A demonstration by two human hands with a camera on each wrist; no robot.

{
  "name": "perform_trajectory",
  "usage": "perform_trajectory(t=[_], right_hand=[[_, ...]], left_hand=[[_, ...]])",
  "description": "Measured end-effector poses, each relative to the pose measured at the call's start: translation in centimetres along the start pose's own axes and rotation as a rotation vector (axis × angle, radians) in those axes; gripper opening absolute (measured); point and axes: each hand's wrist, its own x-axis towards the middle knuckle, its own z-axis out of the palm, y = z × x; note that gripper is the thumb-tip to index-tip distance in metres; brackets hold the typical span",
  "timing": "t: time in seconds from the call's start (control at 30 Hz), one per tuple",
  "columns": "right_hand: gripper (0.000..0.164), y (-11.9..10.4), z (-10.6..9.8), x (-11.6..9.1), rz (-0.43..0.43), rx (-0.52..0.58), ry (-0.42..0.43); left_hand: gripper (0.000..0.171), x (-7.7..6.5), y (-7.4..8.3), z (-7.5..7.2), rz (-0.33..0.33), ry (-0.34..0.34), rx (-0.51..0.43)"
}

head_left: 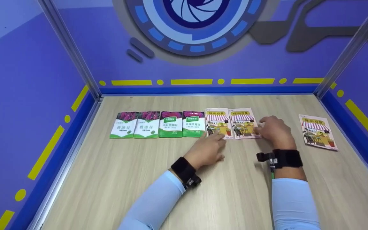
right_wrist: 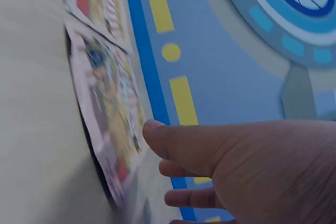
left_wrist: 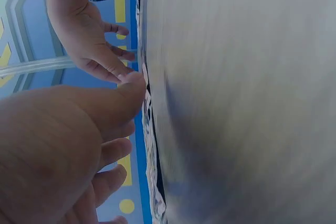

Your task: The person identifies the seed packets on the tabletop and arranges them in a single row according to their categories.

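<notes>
A row of seed packets lies flat on the table, with a pink-edged shop-picture packet (head_left: pixel 216 119) and a matching packet (head_left: pixel 243 123) side by side at its right end. My left hand (head_left: pixel 205 149) is at the lower edge of the first, its fingertips covering a bit of that edge. Beside the second packet's right edge is my right hand (head_left: pixel 276 129), its thumb at the edge. In the right wrist view the fingers are loosely extended near the blurred packet (right_wrist: pixel 107 114). Neither hand visibly grips a packet. A third shop-picture packet (head_left: pixel 318 132) lies apart to the right, slightly turned.
Leftward in the row are two green packets (head_left: pixel 170 129) (head_left: pixel 193 129) and two white-and-green packets (head_left: pixel 123 126) (head_left: pixel 147 126) with purple flowers. Blue printed walls (head_left: pixel 196 72) enclose the wooden table (head_left: pixel 113 179) at the back and both sides.
</notes>
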Motion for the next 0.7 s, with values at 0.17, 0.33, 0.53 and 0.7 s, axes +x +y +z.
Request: perform_trajectory(t=[0.17,0.33,0.53,0.7], right_hand=[[0.077,3.5,-1.7,-1.0,0.105,0.070,0.003],[0.094,6.8,-2.9,-2.0,0.272,0.106,-0.042],[0.100,9.7,-3.7,-3.0,0.389,0.108,-0.149],[0.051,11.1,-3.7,-3.4,0.331,0.046,-0.146]], left_hand=[[0.065,-0.1,1.4,-0.1,0.039,-0.023,-0.007],[0.064,-0.1,2.6,0.0,0.076,-0.038,-0.003],[0.063,-0.3,3.5,0.2,0.114,-0.058,0.001],[0.064,-0.3,3.4,0.4,0.095,-0.070,-0.007]])
